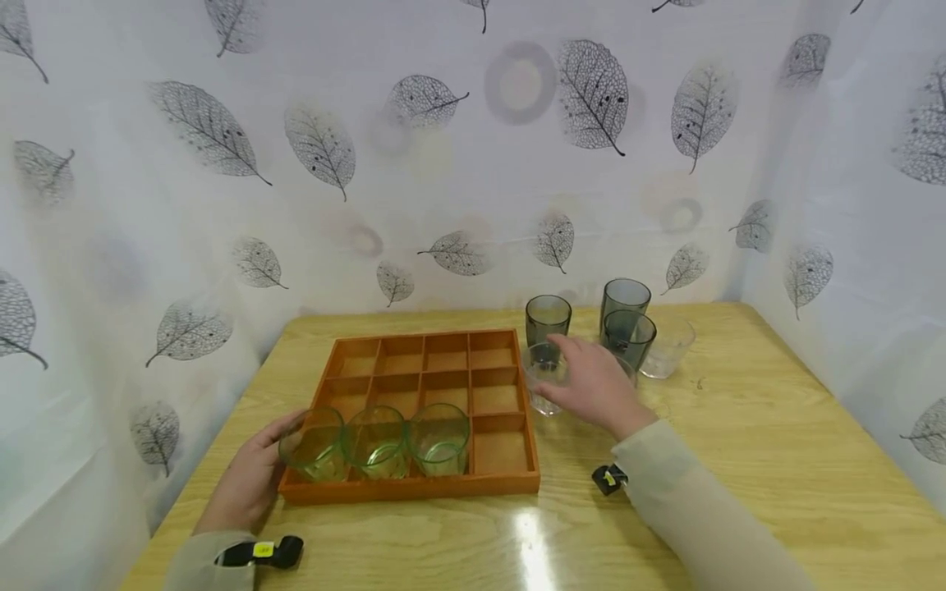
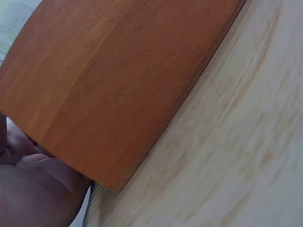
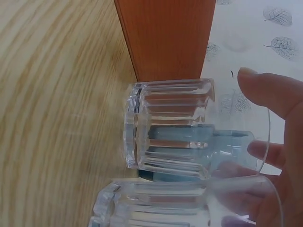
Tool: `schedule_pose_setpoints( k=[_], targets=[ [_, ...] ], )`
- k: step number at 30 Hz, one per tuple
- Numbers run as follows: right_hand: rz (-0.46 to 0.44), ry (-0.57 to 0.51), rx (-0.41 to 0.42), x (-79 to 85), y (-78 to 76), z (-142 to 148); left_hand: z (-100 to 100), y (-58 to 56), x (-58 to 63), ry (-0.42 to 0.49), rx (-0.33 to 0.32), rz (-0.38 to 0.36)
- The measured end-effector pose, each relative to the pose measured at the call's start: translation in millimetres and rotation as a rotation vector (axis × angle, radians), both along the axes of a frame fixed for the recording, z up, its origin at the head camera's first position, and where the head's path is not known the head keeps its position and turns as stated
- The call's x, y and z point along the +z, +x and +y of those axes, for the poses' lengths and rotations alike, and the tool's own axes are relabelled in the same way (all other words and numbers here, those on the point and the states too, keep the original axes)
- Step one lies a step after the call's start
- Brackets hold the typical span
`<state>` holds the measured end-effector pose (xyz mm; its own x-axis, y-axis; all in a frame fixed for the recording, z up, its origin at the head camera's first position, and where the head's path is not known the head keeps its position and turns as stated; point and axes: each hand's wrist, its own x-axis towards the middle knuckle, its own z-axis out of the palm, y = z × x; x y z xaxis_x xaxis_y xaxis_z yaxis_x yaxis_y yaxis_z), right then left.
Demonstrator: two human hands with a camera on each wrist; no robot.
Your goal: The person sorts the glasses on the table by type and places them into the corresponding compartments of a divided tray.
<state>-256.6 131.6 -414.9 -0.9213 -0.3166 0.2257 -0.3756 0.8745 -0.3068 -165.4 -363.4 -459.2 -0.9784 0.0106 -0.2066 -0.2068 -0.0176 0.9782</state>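
Pale sleeves (image 1: 709, 505) frame an apparent pick-up: the right hand (image 1: 594, 382), thumb and fingers wide, surrounds a clear ribbed glass (image 1: 545, 402) beside an orange-brown wooden compartment tray (image 1: 414, 490). The left hand (image 1: 247, 476) meets the tray's end, its grip unclear. Three green-tinted glasses (image 1: 443, 447) fill front compartments. Next likely calls for a pinch and lift, clear of a second clear glass (image 3: 161, 203) and smoky-grey tumblers (image 1: 548, 310) crowding close.

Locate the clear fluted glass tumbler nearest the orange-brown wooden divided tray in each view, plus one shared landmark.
Head: clear fluted tumbler right of centre, beside the right wall of the wooden tray, partly behind the right hand.
Left wrist: not in it.
Right wrist: tumbler at centre, base toward image left.
Landmark: the tray, upper left in left wrist, top in right wrist.
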Motion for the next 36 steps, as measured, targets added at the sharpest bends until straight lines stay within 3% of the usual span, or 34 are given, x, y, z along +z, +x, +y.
schedule_pose_setpoints(
  k=[8, 21, 29, 36],
  targets=[
    [-0.028, -0.097, 0.012, 6.9, 3.8, 1, 0, -1.2, 0.1, -0.01, 0.001, -0.011],
    [0.057, -0.106, 0.104, 34.9, 10.5, -6, -1, -3.0, -2.5, -0.009, 0.001, -0.017],
    [0.018, -0.213, 0.198, 55.5, 12.6, -32, 1, -1.9, 0.6, -0.002, 0.019, -0.026],
    [-0.029, -0.205, 0.278, 80.6, 9.2, -71, 1, -1.0, 1.3, 0.006, 0.008, -0.01]
  ],
)
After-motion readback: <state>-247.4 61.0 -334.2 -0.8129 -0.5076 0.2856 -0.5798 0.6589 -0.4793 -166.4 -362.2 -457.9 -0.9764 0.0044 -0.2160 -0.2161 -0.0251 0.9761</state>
